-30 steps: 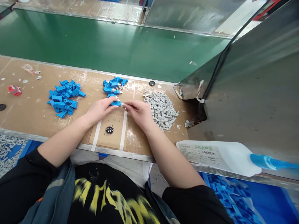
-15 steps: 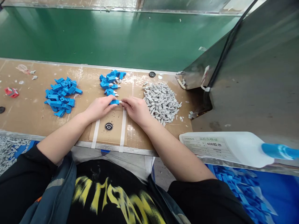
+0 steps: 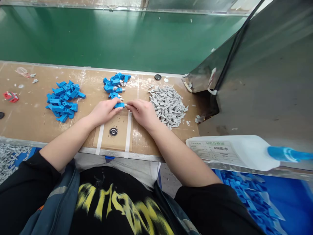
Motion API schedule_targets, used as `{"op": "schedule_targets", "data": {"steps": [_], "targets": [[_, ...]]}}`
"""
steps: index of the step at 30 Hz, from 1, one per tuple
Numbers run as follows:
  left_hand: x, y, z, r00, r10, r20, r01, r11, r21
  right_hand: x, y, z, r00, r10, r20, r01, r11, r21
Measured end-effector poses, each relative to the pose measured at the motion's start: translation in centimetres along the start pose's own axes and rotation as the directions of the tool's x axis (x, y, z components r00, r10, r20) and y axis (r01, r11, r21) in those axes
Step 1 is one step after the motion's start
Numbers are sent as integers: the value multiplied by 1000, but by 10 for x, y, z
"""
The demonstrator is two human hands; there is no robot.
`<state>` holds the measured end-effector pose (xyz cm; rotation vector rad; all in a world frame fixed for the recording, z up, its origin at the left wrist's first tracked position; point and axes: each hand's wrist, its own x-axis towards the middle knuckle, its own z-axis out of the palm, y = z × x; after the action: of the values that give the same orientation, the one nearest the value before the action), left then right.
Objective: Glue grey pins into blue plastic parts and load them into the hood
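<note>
My left hand (image 3: 105, 112) is closed on a small blue piece (image 3: 119, 105), held level above the cardboard. At that piece's right end, my right hand (image 3: 141, 112) pinches a small light-grey piece (image 3: 126, 104); the two pieces meet between my fingertips. Just beyond my left hand lies a small group of blue pieces (image 3: 116, 81), some with pale tips at their right ends. A larger pile of blue pieces (image 3: 65, 100) is to the left. On the right, beside my right hand, spreads a heap of grey pieces (image 3: 168, 106).
A round black disc (image 3: 113, 132) lies on the taped cardboard pad (image 3: 107, 143). At the right edge lies a white bottle (image 3: 227, 151) with a blue cap. A green surface (image 3: 97, 39) runs behind the table; a metal panel (image 3: 269, 71) stands right. A red object (image 3: 11, 97) is far left.
Both hands stay together on the blue and grey pieces, almost unmoved. The view has shifted slightly, so the bottle and metal panel appear a little further left.
</note>
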<state>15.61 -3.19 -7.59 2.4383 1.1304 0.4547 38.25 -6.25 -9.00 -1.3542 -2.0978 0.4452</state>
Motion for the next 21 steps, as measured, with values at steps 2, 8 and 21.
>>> {"op": "schedule_targets", "data": {"steps": [2,8,21], "targets": [[-1,1,-3,999,-27,-23,28,997,65,1,5,-9,1000,4,-17,-4,1000,-26],[-1,-7,-6,984,-114,-135,143,963,228,5,47,-47,943,134,-303,-219,939,-266],[-52,19,-82,963,-242,-121,264,745,613,11,65,-32,977,165,-132,-206,889,-410]]}}
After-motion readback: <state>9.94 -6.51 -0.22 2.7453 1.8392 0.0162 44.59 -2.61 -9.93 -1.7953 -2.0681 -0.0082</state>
